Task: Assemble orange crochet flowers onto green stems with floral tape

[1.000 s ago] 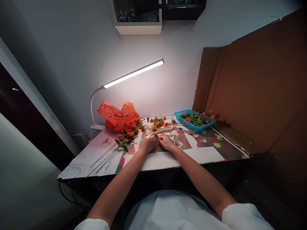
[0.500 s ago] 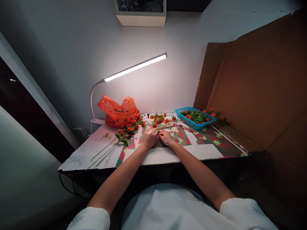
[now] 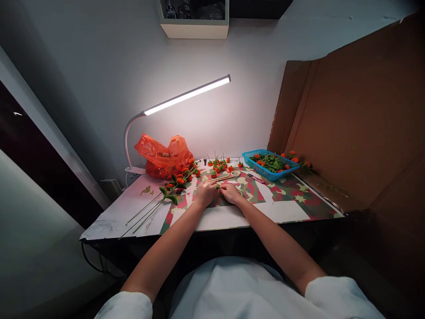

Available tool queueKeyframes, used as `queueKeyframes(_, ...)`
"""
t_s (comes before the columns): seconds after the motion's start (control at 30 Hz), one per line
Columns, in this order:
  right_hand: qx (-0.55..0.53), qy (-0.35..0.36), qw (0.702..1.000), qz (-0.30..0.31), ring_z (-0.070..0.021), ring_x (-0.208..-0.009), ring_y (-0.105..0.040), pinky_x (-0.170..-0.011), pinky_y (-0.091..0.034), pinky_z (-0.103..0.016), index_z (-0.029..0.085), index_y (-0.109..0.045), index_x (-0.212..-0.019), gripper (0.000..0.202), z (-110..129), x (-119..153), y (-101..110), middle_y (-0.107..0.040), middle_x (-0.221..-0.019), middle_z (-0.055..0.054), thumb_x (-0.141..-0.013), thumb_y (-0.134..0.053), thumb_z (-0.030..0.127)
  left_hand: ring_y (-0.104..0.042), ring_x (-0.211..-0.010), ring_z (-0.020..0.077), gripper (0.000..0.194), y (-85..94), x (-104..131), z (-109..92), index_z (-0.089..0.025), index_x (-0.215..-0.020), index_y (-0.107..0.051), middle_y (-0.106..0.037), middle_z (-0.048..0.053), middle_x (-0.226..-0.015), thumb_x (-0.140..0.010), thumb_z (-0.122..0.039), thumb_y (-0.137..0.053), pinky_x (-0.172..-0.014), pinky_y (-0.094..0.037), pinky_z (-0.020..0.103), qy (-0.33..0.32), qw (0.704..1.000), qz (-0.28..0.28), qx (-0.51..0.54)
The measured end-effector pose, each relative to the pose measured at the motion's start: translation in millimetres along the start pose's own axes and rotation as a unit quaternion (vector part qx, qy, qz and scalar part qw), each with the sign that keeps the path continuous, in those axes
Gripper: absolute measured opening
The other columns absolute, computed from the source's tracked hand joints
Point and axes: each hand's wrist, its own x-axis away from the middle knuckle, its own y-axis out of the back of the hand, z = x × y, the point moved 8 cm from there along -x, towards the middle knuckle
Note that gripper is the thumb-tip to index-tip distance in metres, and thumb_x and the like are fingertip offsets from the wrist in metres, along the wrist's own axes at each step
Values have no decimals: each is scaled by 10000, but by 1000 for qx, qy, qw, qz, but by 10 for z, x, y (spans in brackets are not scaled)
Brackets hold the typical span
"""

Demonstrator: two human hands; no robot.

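My left hand and my right hand meet low over the table, fingers pinched closed. Between their fingertips shows a small green piece, too small to make out its kind. Just beyond the hands lie a thin wooden stick and a roll of tape. Another pale green ring is partly hidden behind my right hand. Farther back stand several small orange flower heads with green bases and thin wires. Long-stemmed orange flowers with fuzzy green leaves rest to the left.
A blue basket of orange flowers and green stems sits at the back right, with a pink cutter before it. An orange plastic bag stands back left under a lit lamp. Cardboard walls the right side.
My hands have shifted slightly, with the left one a little to the left and the green piece lower between the fingertips. The view has tilted slightly; the table things have not moved.
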Motion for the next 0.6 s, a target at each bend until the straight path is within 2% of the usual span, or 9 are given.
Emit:
queueKeyframes(0.17, -5, -5, 1000, -6, -118, -540, -382, -517, -229, -234, 172, -491, -520, 260, -21, -8, 3, -470, -536, 14, -774, -437, 156, -621, -891, 214, 175, -30, -1, 18, -216, -789, -666, -698, 54, -891, -744, -103, -541, -805, -425, 336, 25, 1000, -1, 17)
queueKeyframes(0.4, -11, -3, 1000, -17, -110, -528, -370, -511, -228, -228, 171, -491, -524, 260, -60, -32, -14, -449, -523, 24, -777, -435, 172, -625, -874, 214, 178, -93, -19, -2, -195, -777, -655, -697, 68, -859, -758, -94, -510, -791, -417, 338, 26, 999, 9, -41)
queueKeyframes(0.6, 5, -20, 1000, -8, -125, -553, -389, -549, -251, -239, 173, -530, -561, 234, -72, -31, -35, -502, -558, 5, -773, -431, 191, -627, -864, 228, 166, -117, -33, -10, -181, -751, -644, -694, 80, -844, -747, -79, -514, -764, -411, 348, 22, 999, 6, -40)
